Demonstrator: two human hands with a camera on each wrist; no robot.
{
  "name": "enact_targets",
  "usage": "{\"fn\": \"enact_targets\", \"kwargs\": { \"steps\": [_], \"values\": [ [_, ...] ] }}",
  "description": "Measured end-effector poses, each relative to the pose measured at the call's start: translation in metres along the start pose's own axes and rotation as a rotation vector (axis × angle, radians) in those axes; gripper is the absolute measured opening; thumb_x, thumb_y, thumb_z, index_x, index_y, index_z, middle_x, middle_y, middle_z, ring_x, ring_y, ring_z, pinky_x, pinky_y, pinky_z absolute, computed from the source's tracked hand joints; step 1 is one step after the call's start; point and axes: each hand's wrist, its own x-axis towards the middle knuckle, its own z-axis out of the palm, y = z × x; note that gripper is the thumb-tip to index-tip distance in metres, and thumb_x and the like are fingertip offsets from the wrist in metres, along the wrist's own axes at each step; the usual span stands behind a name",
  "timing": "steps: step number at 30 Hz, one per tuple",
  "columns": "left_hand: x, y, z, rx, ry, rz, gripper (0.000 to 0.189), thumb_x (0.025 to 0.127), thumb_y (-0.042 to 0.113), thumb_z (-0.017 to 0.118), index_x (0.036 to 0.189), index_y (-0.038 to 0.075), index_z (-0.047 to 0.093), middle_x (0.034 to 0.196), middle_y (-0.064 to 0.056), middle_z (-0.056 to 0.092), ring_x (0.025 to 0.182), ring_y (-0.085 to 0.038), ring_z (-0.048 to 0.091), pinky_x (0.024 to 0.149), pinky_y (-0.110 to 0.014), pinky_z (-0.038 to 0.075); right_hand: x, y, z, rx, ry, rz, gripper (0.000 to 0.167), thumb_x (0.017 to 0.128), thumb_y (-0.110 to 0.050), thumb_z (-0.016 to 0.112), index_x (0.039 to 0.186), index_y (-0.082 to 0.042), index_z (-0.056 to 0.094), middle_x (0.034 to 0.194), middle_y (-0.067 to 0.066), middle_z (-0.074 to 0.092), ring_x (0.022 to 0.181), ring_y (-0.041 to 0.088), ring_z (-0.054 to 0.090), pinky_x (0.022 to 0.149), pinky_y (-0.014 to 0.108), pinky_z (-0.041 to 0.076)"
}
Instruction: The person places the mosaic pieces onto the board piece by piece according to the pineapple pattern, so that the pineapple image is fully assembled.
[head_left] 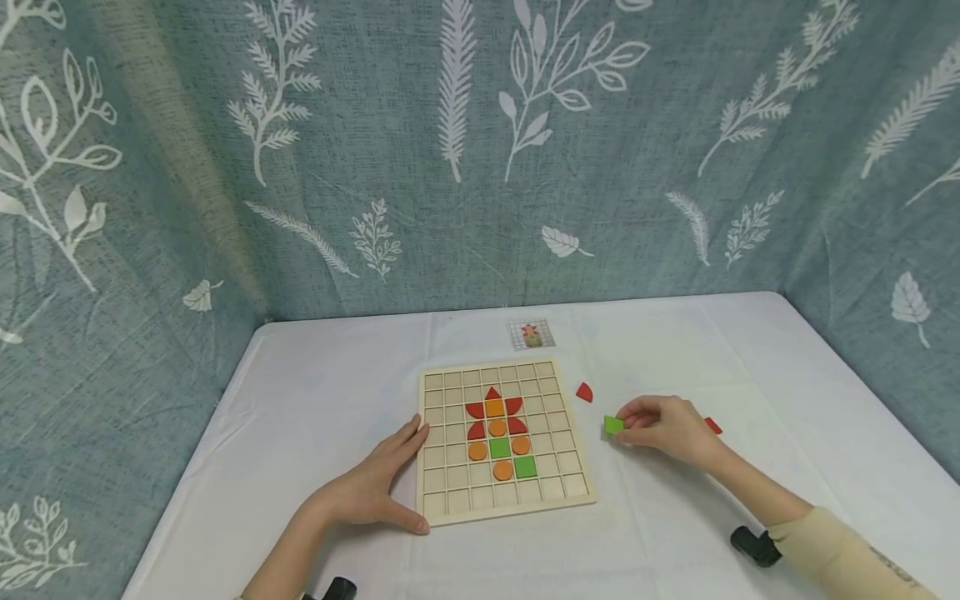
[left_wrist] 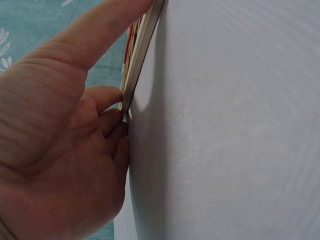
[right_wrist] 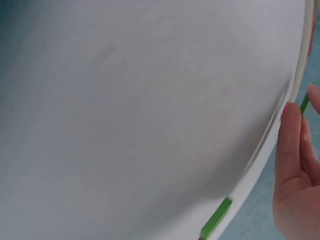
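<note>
A wooden grid board [head_left: 453, 504] holds a figure of flat pieces: red quarter rounds, a red triangle, orange discs, an orange square and green squares. My left hand [head_left: 375, 483] rests against the board's left edge, thumb and fingers spread; in the left wrist view its fingertips meet the board's rim [left_wrist: 142, 50]. Right of the board, my right hand [head_left: 667, 429] pinches a green square piece [head_left: 612, 425] between thumb and fingers. The right wrist view shows this green piece [right_wrist: 304, 103] edge-on at the fingertips.
A small pattern card [head_left: 531, 335] lies behind the board. A red quarter-round piece [head_left: 585, 392] is right of the board. Another red piece [head_left: 712, 426] shows behind my right wrist. A second green piece [right_wrist: 216, 218] lies on the white cloth. A leaf-patterned curtain [head_left: 465, 233] surrounds the table.
</note>
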Motion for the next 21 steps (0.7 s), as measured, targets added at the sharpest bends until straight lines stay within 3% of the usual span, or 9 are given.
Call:
{"fn": "enact_targets", "kwargs": {
  "steps": [11,21],
  "values": [
    [-0.001,0.003,-0.001,0.008,-0.008,-0.024,0.124,0.062,0.046,0.089,0.154,0.000,0.020,0.162,-0.019,0.005,0.147,-0.041,0.004,0.113,-0.061,0.013,0.002,-0.024,0.019,0.342,-0.110,0.027,0.040,0.081,-0.022,0.080,0.111,0.001,0.066,0.096,0.008,0.070,0.087,0.020,0.068,0.076,0.028,0.056],
    [-0.002,0.004,-0.004,0.011,-0.013,-0.024,0.123,0.063,0.045,0.089,0.154,0.000,0.020,0.162,-0.018,0.004,0.147,-0.040,0.004,0.113,-0.061,0.014,0.014,-0.059,0.050,0.330,-0.202,-0.057,0.035,0.081,-0.023,0.080,0.106,-0.002,0.068,0.090,0.005,0.069,0.083,0.019,0.067,0.075,0.027,0.054]
  ]
}}
